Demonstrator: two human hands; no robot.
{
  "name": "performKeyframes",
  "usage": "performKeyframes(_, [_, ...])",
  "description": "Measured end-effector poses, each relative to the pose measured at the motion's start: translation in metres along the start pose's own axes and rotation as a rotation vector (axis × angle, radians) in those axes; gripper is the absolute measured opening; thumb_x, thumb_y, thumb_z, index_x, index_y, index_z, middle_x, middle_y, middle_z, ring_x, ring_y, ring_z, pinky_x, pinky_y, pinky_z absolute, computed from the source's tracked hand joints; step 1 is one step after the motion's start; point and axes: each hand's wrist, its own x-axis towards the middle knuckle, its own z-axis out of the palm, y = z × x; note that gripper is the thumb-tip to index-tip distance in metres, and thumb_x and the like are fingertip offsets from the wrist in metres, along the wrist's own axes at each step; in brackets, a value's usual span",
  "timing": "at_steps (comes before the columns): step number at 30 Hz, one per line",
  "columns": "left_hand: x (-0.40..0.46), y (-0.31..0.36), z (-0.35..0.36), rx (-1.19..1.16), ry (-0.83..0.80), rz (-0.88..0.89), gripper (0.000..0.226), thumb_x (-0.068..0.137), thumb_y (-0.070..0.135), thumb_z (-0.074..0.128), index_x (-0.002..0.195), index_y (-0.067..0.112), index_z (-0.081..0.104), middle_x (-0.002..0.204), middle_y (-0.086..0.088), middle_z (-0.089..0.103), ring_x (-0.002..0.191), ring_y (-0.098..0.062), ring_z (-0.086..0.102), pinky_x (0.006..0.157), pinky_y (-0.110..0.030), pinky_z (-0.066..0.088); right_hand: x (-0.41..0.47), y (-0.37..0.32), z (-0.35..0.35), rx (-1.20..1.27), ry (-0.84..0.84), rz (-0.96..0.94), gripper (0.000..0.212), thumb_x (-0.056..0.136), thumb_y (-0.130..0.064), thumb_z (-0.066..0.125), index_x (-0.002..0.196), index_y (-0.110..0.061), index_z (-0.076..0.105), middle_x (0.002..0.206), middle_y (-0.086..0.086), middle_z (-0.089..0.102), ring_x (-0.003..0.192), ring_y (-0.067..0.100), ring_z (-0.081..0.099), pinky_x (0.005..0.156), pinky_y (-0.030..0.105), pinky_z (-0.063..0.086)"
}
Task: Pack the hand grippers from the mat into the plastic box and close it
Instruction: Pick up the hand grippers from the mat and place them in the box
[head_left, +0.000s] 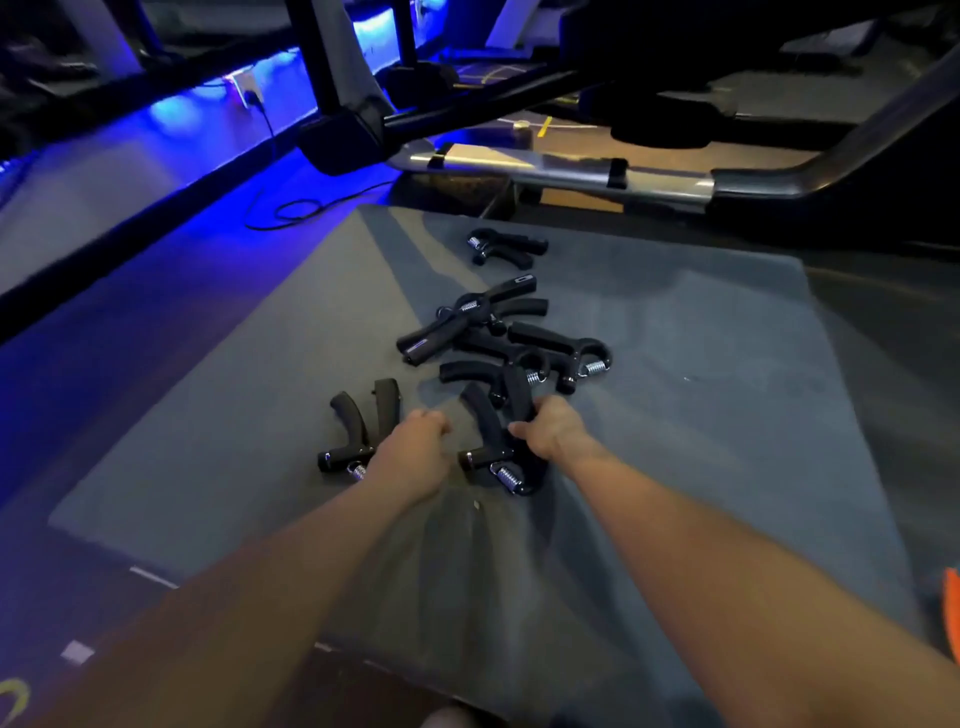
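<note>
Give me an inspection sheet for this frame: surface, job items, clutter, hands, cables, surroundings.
Surface: grey foam mat on a dark floor, wrinkled near the forearms.
Job's things: black spring-loaded hand grippers on the mat; one alone at the far end, a tangled pile in the middle, two nearest the hands. Plastic box: nothing seen.
Clutter: small pale speck on the mat; orange object at the right edge, cut off.
Hands: left hand rests on the near-left gripper, grip unclear; right hand holds a handle of the near-right gripper.
Cables: black cord looping from a wall socket.
Surroundings: gym machine frames, chrome bar, blue strip lighting.
</note>
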Motion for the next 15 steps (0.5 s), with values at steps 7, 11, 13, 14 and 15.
performKeyframes(7, [-0.005,0.012,0.002,0.016,0.064,0.108,0.050,0.079,0.001,0.054,0.127,0.015,0.049,0.128,-0.007,0.045,0.121,-0.026,0.049,0.098,-0.036,0.043,0.002,0.011,-0.006,0.300,-0.043,0.112,0.013,0.080,-0.005,0.071,0.086,-0.002,0.061,0.083,0.014,0.063,0.064,0.023,0.059,0.070,0.038,0.058])
performKeyframes(11, [-0.013,0.043,-0.004,0.058,0.070,0.310,0.061,0.073,0.003,0.060,0.131,0.019,0.047,0.132,0.001,0.043,0.124,-0.020,0.044,0.100,-0.035,0.041,-0.017,0.010,-0.043,0.604,-0.084,0.141,0.023,0.084,0.008,0.062,0.081,-0.009,0.047,0.066,0.009,0.052,0.048,0.019,0.056,0.047,0.029,0.054])
performKeyframes(13, [-0.015,0.066,-0.007,0.077,0.082,0.370,0.060,0.074,0.009,0.063,0.130,0.021,0.048,0.133,0.003,0.043,0.124,-0.019,0.044,0.101,-0.037,0.041,-0.029,0.013,-0.067,0.685,-0.075,0.134,0.029,0.084,0.012,0.059,0.071,-0.009,0.043,0.063,0.010,0.050,0.050,0.021,0.054,0.053,0.032,0.051])
performKeyframes(14, [-0.017,0.079,-0.009,0.065,0.113,0.390,0.056,0.076,0.009,0.063,0.128,0.022,0.050,0.132,0.004,0.045,0.123,-0.020,0.046,0.100,-0.038,0.042,-0.035,0.016,-0.081,0.694,-0.069,0.129,0.031,0.085,0.012,0.058,0.068,-0.009,0.042,0.059,0.010,0.052,0.048,0.020,0.054,0.052,0.030,0.050])
performKeyframes(15, [-0.018,0.092,-0.011,0.036,0.147,0.407,0.051,0.078,0.008,0.063,0.126,0.021,0.053,0.130,0.004,0.049,0.122,-0.019,0.048,0.099,-0.037,0.043,-0.044,0.019,-0.095,0.686,-0.071,0.126,0.031,0.086,0.010,0.059,0.065,-0.009,0.044,0.050,0.007,0.055,0.041,0.017,0.055,0.046,0.025,0.050])
